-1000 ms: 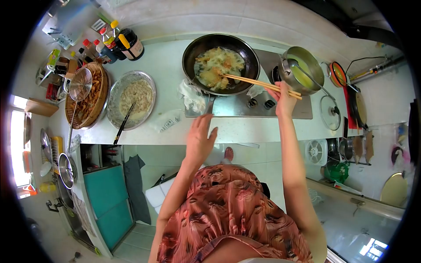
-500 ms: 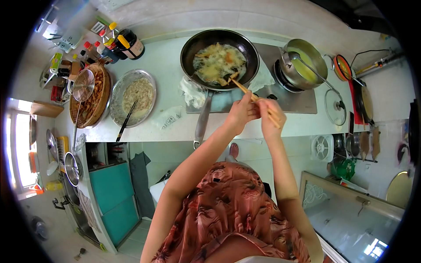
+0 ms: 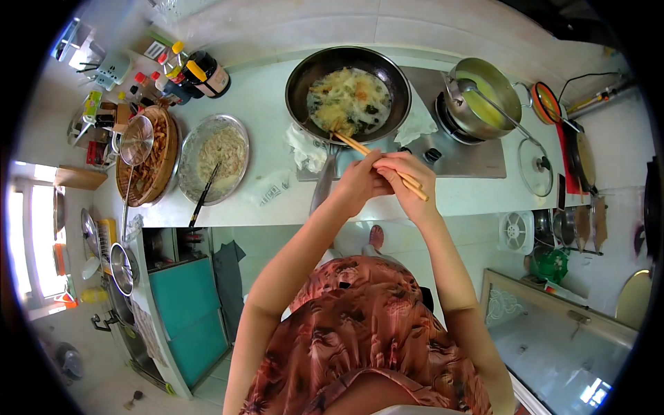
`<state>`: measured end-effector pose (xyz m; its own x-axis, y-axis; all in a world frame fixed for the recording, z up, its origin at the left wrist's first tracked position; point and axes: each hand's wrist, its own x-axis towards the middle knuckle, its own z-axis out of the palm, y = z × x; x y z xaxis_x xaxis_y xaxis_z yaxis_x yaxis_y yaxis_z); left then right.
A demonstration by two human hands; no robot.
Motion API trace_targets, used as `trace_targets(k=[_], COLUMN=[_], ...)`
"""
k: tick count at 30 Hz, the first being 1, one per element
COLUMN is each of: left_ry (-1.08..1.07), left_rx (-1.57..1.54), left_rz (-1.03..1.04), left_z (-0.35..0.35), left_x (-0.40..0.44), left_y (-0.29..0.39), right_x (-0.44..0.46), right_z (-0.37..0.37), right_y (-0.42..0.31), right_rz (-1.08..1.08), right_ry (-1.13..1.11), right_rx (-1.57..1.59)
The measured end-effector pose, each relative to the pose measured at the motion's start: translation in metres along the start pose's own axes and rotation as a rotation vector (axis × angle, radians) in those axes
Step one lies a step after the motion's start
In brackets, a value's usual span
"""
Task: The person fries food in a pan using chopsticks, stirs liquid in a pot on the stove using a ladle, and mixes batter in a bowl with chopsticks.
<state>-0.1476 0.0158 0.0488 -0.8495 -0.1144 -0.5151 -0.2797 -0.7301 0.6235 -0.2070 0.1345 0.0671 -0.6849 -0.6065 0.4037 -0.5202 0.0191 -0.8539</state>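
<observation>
Left hand [image 3: 358, 182] touches right hand [image 3: 413, 181], which holds chopsticks [image 3: 353, 144] reaching into the pan [image 3: 400, 97].

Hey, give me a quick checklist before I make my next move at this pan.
1. Wooden chopsticks gripped: ok, the right hand holds them.
2. Left hand grip: cannot tell; it's against the right hand by the chopsticks.
3. Tips at the food: ok, inside the pan near its close edge.
4. Pan handle held: not ok, neither hand is on it.
5. White wad clear of the pan: cannot tell; it's right beside it.
6. Ladle out of the way: ok, its handle points away from the pan.
</observation>
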Motion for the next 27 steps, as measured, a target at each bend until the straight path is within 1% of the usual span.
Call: trace_targets(k=[2, 3, 5, 6, 8, 11, 13, 14, 17, 18, 21, 22, 25, 26, 27], left_ry=[0.028, 0.101, 0.239, 0.329, 0.514, 0.688, 0.651, 0.631, 0.571, 0.553, 0.538, 0.523, 0.497, 0.49, 0.483], left_rx=[0.207, 0.371, 0.691, 0.796, 0.999, 1.376, 1.184, 1.082, 0.969, 0.905, 0.863, 0.848, 0.793, 0.776, 0.761], left_rz=[0.041, 0.14, 0.34, 0.427, 0.607, 0.917, 0.639, 0.504, 0.315, 0.259, 0.32, 0.316, 0.282, 0.262, 0.242], left_z=[-0.014, -0.022, -0.04, -0.047, -0.06, -0.092, -0.09, -0.089, -0.09, -0.079, -0.091, -0.095, -0.103, -0.102, -0.102], left_x=[-0.022, -0.031, -0.045, -0.05, -0.055, -0.053, -0.065, -0.068, -0.062, -0.066, -0.055, -0.053, -0.052, -0.053, -0.054], left_y=[0.006, 0.006, 0.0, -0.003, -0.01, -0.03, -0.036, -0.038, -0.046, -0.037, -0.044, -0.042, -0.037, -0.036, -0.035], right_x=[0.007, 0.01, 0.017, 0.022, 0.033, 0.043, 0.046, 0.04, 0.034, 0.036, 0.048, 0.053, 0.05, 0.05, 0.05], right_z=[0.004, 0.006, 0.023, 0.033, 0.051, 0.058, 0.053, 0.049, 0.048, 0.058, 0.066, 0.061, 0.035, 0.029, 0.032], right_y=[0.001, 0.002, 0.019, 0.03, 0.049, 0.062, 0.054, 0.047, 0.023, 0.03, 0.053, 0.055, 0.044, 0.048, 0.052], right_rz=[0.016, 0.027, 0.113, 0.153, 0.124, 0.071, 0.027, 0.1, 0.223, 0.241, 0.23, 0.27, 0.348, 0.403, 0.405], right_ry=[-0.011, -0.015, 0.013, 0.025, 0.062, 0.147, 0.189, 0.144, 0.076, 0.113, 0.177, 0.194, 0.259, 0.191, 0.178], right_rx=[0.027, 0.04, 0.23, 0.325, 0.256, 0.163, 0.139, 0.184, 0.307, 0.383, 0.35, 0.426, 0.512, 0.548, 0.555])
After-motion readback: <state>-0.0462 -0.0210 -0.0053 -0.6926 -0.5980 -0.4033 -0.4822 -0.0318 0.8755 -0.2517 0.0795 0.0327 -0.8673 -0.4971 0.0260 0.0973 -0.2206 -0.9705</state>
